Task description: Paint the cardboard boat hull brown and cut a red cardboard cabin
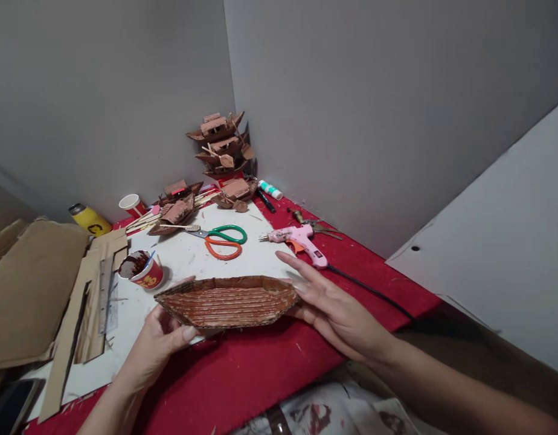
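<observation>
A brown-painted cardboard boat hull (229, 305) is held tilted above the table's front part, its ridged inside facing me. My left hand (163, 338) grips the left end, thumb on the near edge and the other fingers mostly hidden behind it. My right hand (331, 305) holds the pointed right end, thumb on top and fingers beneath, with the index finger stretched out. Beyond the hull lie scissors (224, 240) with green and orange handles and a pink hot glue gun (301, 238). A paper cup (147, 275) smeared with brown paint holds a blue stick.
Finished boats (220, 130) are stacked in the corner, with more boats (174, 214) below. Cardboard pieces (34, 284) and a clear ruler (107, 296) lie left. A yellow bottle (91, 219), another paper cup (133, 205) and a glue stick (270, 190) stand or lie along the walls.
</observation>
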A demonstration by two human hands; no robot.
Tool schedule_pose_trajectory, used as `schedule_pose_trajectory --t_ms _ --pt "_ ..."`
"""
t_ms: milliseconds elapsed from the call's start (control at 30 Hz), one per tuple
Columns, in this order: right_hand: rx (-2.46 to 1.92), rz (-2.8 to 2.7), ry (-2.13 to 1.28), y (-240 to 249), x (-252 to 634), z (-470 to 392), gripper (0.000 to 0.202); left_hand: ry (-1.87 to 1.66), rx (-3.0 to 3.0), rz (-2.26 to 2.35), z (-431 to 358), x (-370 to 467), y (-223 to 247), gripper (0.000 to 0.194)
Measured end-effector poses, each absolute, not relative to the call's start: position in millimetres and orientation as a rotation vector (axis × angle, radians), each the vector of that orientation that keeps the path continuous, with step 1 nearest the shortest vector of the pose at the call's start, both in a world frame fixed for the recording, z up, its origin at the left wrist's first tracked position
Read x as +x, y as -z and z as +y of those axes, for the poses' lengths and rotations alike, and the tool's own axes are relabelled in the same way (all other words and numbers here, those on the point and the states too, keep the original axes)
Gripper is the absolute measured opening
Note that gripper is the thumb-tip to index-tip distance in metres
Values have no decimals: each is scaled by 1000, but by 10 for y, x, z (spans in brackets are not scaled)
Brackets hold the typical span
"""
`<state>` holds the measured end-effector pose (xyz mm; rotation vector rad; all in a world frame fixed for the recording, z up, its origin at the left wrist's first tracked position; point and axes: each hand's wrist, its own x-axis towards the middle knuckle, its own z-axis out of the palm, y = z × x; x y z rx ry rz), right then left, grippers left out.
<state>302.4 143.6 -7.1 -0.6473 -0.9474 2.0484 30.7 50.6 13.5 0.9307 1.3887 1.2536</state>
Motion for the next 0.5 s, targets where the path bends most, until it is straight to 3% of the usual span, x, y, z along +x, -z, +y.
schedule_pose_trajectory --t_ms 100,267,500 --pt "-644 -973 -2041 37 3009 1430 65 -1327 949 1372 493 350 -161 86" --pt "-566 -978 -2035 -9 2995 1445 64 -1389 913 1414 474 360 -160 86" --pt "-338 -1130 -2007 90 2893 1380 103 -1520 861 1396 439 412 -132 85"
